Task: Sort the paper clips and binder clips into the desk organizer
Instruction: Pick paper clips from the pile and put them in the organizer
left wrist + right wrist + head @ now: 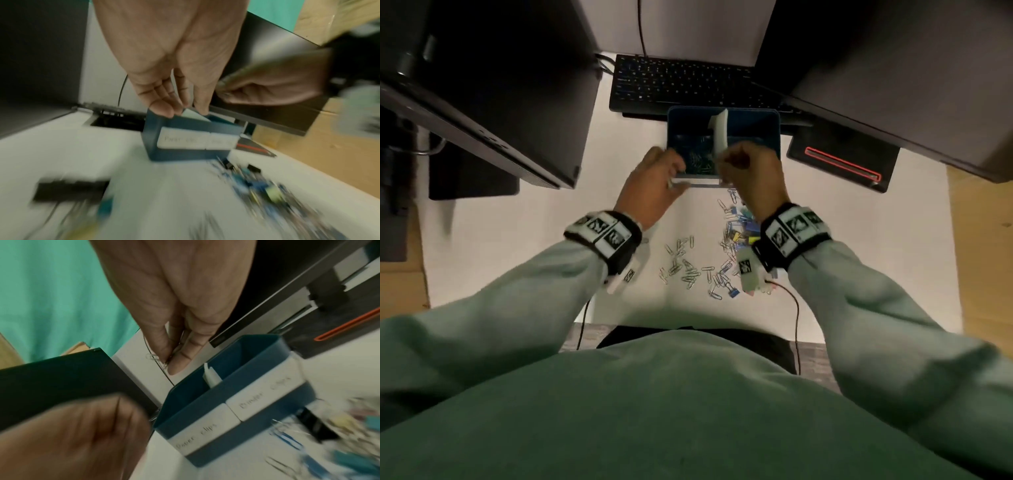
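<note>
Mint-green sleeves fill the near edge of the head view, with my two wrists reaching over the white desk toward the blue desk organizer. At the near left corner of the organizer, my left hand hovers with its fingers straight and relaxed, tips at the rim and holding nothing that I can see. Above the white divider, my right hand has its fingertips pinched on a silver paper clip. Two white labels sit on the organizer's front wall: the left one reads "Paper clips", the right one "Binder clips". Some paper clips already lie in the left compartment. On the desk between my forearms a scatter of loose paper clips is spread out, and just beside it, toward my right wrist, lies a mixed heap of coloured binder clips. Behind the organizer sits a black keyboard, flanked by two dark monitors.
</note>
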